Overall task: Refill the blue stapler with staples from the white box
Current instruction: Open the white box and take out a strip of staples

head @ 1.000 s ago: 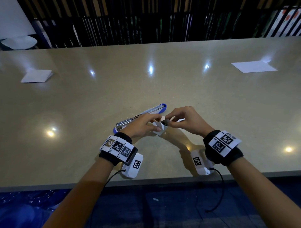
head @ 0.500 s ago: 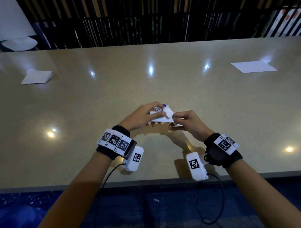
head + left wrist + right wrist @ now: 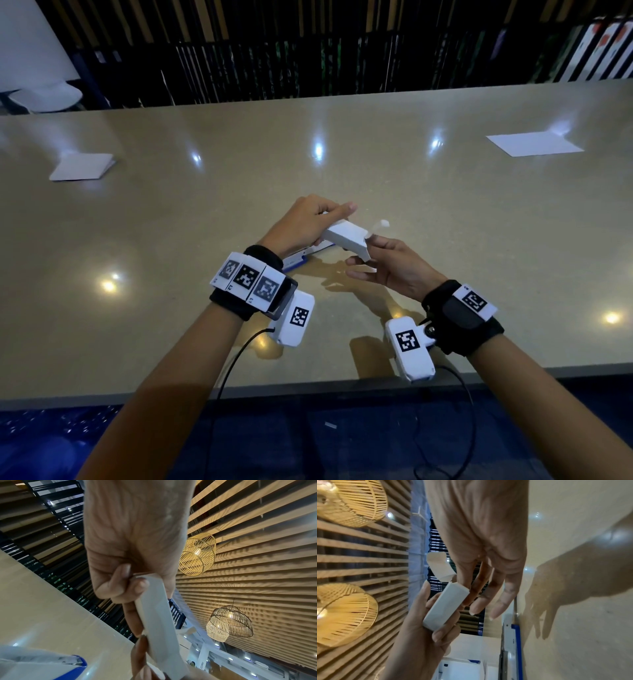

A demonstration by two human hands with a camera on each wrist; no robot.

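My left hand grips the small white box above the table and tilts it down to the right. The box's end flap stands open. My right hand lies palm up under that open end, with straight fingers touching the box. In the right wrist view the white box sits between both hands, its flap folded back. The blue stapler lies opened on the table, mostly hidden under my left hand; its blue edge and metal rail show. I see no staples.
A white sheet lies at the far right of the table and a folded white paper at the far left. The table's near edge runs just behind my wrists. A dark slatted wall stands beyond the far edge.
Both hands have lifted the white box off the table and tipped it toward the right. My right hand has turned palm up beneath its open end.
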